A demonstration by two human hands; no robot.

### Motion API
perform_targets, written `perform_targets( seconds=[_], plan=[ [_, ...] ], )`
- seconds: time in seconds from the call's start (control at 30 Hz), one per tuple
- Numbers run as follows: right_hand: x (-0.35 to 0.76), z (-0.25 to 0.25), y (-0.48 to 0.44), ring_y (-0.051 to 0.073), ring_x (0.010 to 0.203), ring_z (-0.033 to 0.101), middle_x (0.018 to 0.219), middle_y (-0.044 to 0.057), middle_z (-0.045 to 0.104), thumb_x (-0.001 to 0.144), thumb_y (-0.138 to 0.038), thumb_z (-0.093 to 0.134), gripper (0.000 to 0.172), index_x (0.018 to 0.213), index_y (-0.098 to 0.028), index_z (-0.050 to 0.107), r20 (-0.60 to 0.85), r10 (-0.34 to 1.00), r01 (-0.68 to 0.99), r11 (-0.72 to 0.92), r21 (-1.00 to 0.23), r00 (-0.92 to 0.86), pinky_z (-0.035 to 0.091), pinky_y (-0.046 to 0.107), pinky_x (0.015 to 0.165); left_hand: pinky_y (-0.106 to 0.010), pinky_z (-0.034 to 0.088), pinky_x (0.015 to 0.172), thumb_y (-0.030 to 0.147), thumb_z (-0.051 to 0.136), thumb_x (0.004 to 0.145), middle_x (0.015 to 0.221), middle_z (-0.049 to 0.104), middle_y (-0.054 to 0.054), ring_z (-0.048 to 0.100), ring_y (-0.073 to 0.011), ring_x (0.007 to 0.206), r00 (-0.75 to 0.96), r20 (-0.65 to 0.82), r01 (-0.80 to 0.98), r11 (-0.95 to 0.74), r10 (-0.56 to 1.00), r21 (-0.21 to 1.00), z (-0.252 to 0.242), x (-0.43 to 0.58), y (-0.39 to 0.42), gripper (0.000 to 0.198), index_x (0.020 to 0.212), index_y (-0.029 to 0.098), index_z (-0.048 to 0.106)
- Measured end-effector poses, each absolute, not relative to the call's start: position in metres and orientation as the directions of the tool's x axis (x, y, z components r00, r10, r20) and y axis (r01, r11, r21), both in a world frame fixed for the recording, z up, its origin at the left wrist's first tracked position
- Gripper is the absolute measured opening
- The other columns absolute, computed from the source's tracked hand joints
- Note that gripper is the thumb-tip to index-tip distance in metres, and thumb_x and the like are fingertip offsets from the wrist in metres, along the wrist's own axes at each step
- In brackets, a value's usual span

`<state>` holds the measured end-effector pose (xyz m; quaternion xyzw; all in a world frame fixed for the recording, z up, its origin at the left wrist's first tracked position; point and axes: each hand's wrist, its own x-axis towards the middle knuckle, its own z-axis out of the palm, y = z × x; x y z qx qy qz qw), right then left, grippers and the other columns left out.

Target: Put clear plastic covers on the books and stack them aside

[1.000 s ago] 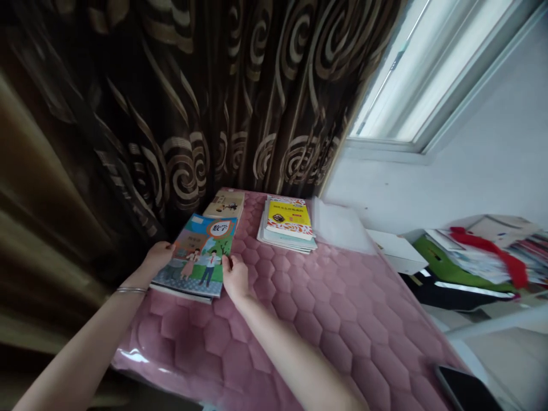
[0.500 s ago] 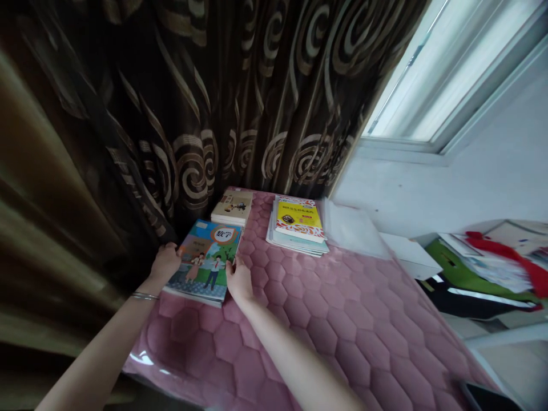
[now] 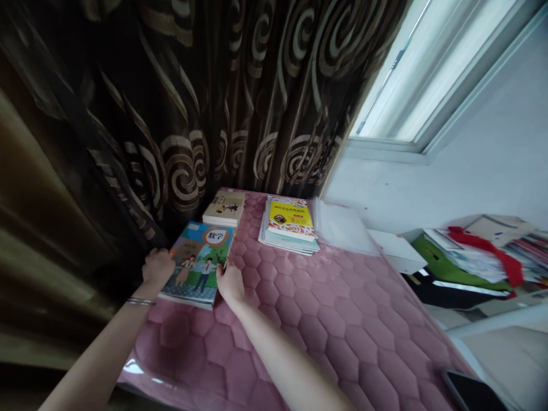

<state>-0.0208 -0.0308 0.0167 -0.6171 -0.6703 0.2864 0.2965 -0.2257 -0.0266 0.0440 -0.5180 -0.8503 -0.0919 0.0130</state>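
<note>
The left hand (image 3: 157, 267) and right hand (image 3: 230, 281) press against opposite edges of a stack of schoolbooks (image 3: 198, 264), fingers loosely curled, on a pink quilted worktop (image 3: 325, 319) beside a dark curtain (image 3: 205, 97).

Glossy paper textbook (image 3: 199, 264); seemingly quilted cloth tabletop (image 3: 325, 319).

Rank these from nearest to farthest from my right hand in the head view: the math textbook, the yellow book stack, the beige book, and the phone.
From the right hand:
1. Math textbook, touching it on the left.
2. Beige book, just beyond, by the curtain.
3. Yellow book stack, farther back and right.
4. Phone, far right at the near corner.
</note>
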Motion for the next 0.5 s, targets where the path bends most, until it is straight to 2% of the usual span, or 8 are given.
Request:
perform_targets(
  seconds=[0.23,0.5],
  plan=[
    [-0.019,0.016,-0.035,0.025,0.093,0.071,0.101,0.018,0.073,0.094,-0.022,0.048,0.03,0.119,-0.009,0.058,0.041,0.996,0.682,0.083,-0.727,-0.077,0.051,0.028,0.075,-0.04,0.052,0.074,0.021,0.035,0.088,0.107,0.062,-0.019,0.061,-0.0318,0.1,-0.465,0.149,0.885,0.453,0.872,0.109,0.045,-0.217,-0.034,0.038,0.099,0.012,0.07],
    [-0.022,0.014,-0.039,0.026,0.095,0.071,0.103,0.018,0.073,0.096,-0.021,0.042,0.034,0.125,-0.009,0.056,0.046,0.995,0.666,0.095,-0.74,-0.09,0.051,0.03,0.079,-0.042,0.051,0.075,0.019,0.037,0.088,0.108,0.06,-0.022,0.06,-0.0338,0.1,-0.42,0.205,0.906,0.422,0.884,0.035,0.044,-0.212,-0.037,0.037,0.101,0.008,0.07]
  ],
)
